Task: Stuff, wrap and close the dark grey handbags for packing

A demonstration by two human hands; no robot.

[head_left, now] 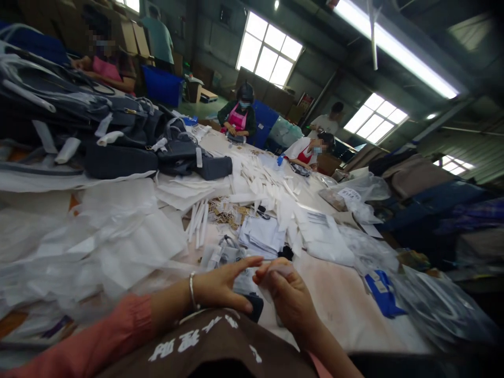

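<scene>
At the bottom middle, my left hand has its thumb and fingers spread apart, with nothing visible between them. Its fingertips come close to my right hand, whose fingers are pinched on a thin white translucent strip. A dark pouch-like item lies under my left thumb, near the apron's edge. Just beyond the hands are a clear plastic packet and a stack of white folded sheets. White rolled tubes lie beside a heap of tan strings.
Dark bags are piled at the left behind white foam sheets. White paper strips cover the table's middle. A blue packet and clear bags lie at the right. Several people work farther back.
</scene>
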